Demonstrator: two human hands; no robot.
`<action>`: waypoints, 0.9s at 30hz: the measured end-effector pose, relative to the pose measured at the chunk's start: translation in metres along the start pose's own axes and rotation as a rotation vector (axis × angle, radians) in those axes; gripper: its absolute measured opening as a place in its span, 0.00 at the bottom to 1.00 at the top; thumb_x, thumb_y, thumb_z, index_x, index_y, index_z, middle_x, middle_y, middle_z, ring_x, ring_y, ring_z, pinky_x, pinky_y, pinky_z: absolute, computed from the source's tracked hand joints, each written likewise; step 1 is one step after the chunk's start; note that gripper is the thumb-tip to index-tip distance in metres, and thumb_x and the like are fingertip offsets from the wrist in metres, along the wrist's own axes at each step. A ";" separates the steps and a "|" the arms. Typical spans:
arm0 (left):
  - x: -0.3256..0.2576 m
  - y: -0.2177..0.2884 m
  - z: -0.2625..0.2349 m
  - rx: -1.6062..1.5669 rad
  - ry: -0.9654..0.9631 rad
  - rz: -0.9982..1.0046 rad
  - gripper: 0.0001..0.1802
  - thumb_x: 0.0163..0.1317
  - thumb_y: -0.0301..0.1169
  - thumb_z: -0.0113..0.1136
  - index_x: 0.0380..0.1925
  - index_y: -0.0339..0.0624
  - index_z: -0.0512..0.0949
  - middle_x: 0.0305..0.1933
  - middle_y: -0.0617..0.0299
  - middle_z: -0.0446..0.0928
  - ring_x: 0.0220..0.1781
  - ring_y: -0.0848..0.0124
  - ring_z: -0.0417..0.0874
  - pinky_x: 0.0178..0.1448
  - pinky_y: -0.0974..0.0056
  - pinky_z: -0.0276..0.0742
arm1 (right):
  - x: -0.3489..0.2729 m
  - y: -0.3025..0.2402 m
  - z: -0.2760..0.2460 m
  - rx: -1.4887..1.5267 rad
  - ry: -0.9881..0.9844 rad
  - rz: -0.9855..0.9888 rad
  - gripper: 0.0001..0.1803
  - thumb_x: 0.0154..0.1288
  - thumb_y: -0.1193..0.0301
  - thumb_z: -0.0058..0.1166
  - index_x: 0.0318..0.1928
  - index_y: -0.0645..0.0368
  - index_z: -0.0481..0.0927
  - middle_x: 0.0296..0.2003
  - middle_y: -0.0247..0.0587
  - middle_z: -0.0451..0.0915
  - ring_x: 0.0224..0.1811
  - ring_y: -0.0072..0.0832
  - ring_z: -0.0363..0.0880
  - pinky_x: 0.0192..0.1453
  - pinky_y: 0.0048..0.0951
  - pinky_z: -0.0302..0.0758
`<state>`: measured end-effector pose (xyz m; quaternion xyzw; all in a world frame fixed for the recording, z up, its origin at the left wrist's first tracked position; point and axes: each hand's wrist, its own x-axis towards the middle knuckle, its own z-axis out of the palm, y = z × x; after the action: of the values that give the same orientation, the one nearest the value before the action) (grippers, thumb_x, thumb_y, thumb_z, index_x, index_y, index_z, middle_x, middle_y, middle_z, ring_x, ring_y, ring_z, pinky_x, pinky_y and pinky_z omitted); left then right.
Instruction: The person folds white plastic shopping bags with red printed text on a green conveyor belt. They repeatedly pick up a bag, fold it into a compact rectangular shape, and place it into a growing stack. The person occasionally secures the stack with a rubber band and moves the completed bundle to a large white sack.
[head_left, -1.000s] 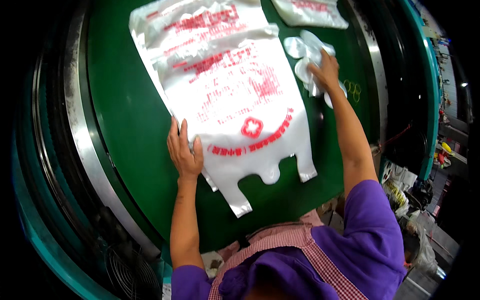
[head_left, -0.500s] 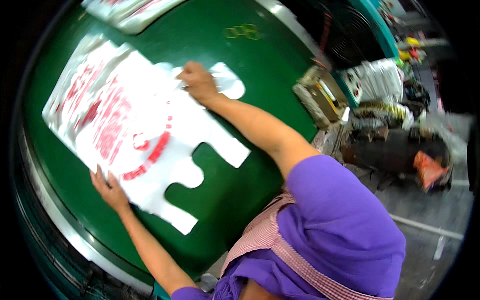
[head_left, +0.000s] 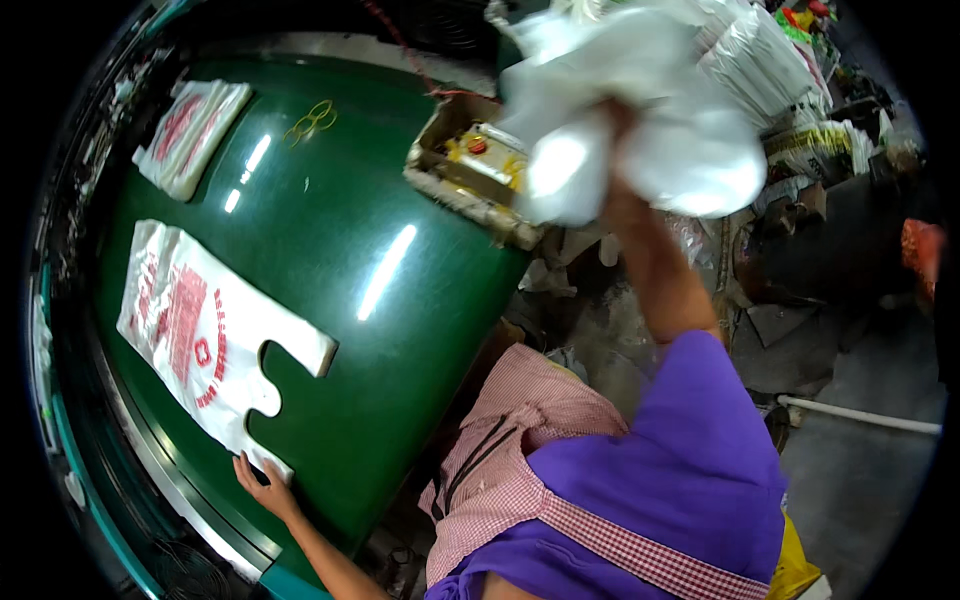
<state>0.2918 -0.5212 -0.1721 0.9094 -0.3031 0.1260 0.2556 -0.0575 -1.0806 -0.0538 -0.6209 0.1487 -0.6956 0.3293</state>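
Note:
On the green table lies a stack of white plastic carrier bags (head_left: 235,330) with red print, its handles toward me and a U-shaped notch on either side of a rounded tab. My left hand (head_left: 265,490) rests at the nearest handle's end, fingers stretched out along its edge. Beyond the table's right edge, my right hand (head_left: 618,125) is raised and closed on white plastic scraps (head_left: 700,165) with rounded ends. Hand and scraps are smeared by motion, and the fingers are partly hidden.
A second bag stack (head_left: 195,140) lies at the table's far left, near yellow rubber bands (head_left: 312,122). An open worn box (head_left: 462,190) holding small items sits at the right edge. Wrapped white plastic bundles (head_left: 765,65) stand behind the raised hand. A white pipe (head_left: 860,415) crosses the floor.
My right hand has lifted the white scraps off the table and swung them right, past its edge. My left hand has shifted from the stack's side to a handle end. The view has turned right.

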 end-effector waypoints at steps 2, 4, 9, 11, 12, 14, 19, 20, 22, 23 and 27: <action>0.000 0.036 -0.007 0.122 -0.001 0.161 0.24 0.60 0.27 0.57 0.58 0.37 0.70 0.67 0.48 0.63 0.67 0.53 0.64 0.69 0.56 0.58 | 0.039 0.020 -0.090 -0.031 0.229 0.105 0.14 0.60 0.78 0.52 0.47 0.65 0.73 0.43 0.45 0.77 0.42 0.35 0.79 0.45 0.33 0.78; 0.014 0.087 -0.004 0.146 -0.139 0.280 0.24 0.60 0.27 0.57 0.57 0.38 0.71 0.67 0.48 0.63 0.67 0.51 0.64 0.68 0.55 0.59 | 0.064 0.041 -0.160 -0.023 0.437 0.167 0.15 0.60 0.79 0.51 0.49 0.67 0.72 0.44 0.46 0.77 0.43 0.36 0.80 0.45 0.35 0.80; 0.035 0.122 0.031 0.085 -0.305 0.235 0.22 0.60 0.25 0.56 0.56 0.37 0.71 0.62 0.46 0.67 0.65 0.50 0.66 0.68 0.55 0.61 | 0.060 0.149 -0.251 -0.493 0.651 0.053 0.16 0.59 0.78 0.48 0.49 0.69 0.72 0.48 0.52 0.75 0.47 0.46 0.77 0.52 0.40 0.75; 0.042 0.118 0.035 0.148 -0.293 0.216 0.19 0.59 0.21 0.53 0.52 0.33 0.72 0.56 0.45 0.71 0.61 0.51 0.70 0.66 0.56 0.63 | 0.051 0.193 -0.277 -1.041 0.528 -0.008 0.17 0.58 0.77 0.47 0.48 0.69 0.72 0.49 0.56 0.73 0.49 0.50 0.75 0.54 0.43 0.73; 0.043 0.115 0.035 0.179 -0.292 0.215 0.19 0.58 0.21 0.53 0.52 0.33 0.73 0.56 0.46 0.71 0.60 0.51 0.70 0.66 0.56 0.63 | 0.039 0.215 -0.282 -1.102 0.461 0.079 0.17 0.59 0.75 0.45 0.49 0.67 0.71 0.52 0.59 0.69 0.52 0.52 0.71 0.57 0.46 0.69; 0.045 0.115 0.036 0.218 -0.296 0.212 0.18 0.58 0.21 0.53 0.51 0.33 0.73 0.55 0.46 0.72 0.60 0.51 0.71 0.66 0.56 0.64 | -0.010 0.278 -0.312 -1.370 0.174 0.460 0.19 0.60 0.70 0.45 0.52 0.65 0.71 0.56 0.61 0.65 0.56 0.53 0.66 0.60 0.49 0.65; 0.038 0.109 0.039 0.254 -0.273 0.138 0.18 0.58 0.22 0.53 0.50 0.33 0.72 0.55 0.46 0.73 0.60 0.51 0.71 0.65 0.56 0.64 | -0.175 0.371 -0.307 -1.386 -0.889 0.872 0.18 0.62 0.62 0.49 0.52 0.48 0.78 0.48 0.49 0.78 0.48 0.44 0.78 0.49 0.43 0.75; 0.036 0.115 0.039 0.286 -0.257 0.124 0.19 0.58 0.23 0.53 0.51 0.33 0.72 0.55 0.46 0.73 0.60 0.50 0.71 0.65 0.56 0.64 | -0.186 0.370 -0.292 -1.395 -0.978 0.799 0.17 0.61 0.64 0.51 0.51 0.46 0.78 0.46 0.46 0.80 0.46 0.43 0.79 0.46 0.43 0.76; 0.035 0.112 0.041 0.293 -0.236 0.099 0.19 0.58 0.24 0.53 0.51 0.33 0.72 0.55 0.46 0.73 0.60 0.50 0.71 0.65 0.56 0.64 | -0.203 0.364 -0.286 -1.337 -1.014 0.807 0.18 0.60 0.62 0.52 0.52 0.47 0.77 0.45 0.46 0.81 0.46 0.44 0.79 0.47 0.42 0.76; 0.035 0.109 0.042 0.296 -0.220 0.084 0.19 0.58 0.24 0.53 0.51 0.33 0.72 0.55 0.46 0.73 0.60 0.50 0.71 0.65 0.56 0.64 | -0.216 0.354 -0.289 -1.290 -1.011 0.843 0.19 0.60 0.62 0.52 0.52 0.47 0.77 0.44 0.47 0.81 0.46 0.45 0.79 0.47 0.42 0.76; 0.035 0.117 0.038 0.279 -0.209 0.059 0.19 0.59 0.27 0.56 0.50 0.32 0.73 0.55 0.46 0.73 0.60 0.51 0.72 0.65 0.56 0.64 | -0.215 0.340 -0.295 -1.191 -0.993 0.916 0.22 0.59 0.59 0.55 0.54 0.49 0.75 0.42 0.48 0.81 0.45 0.47 0.78 0.48 0.41 0.76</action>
<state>0.2499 -0.6395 -0.1452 0.9349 -0.3342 0.0791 0.0900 -0.2457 -1.2529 -0.4823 -0.7977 0.5581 0.0447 0.2241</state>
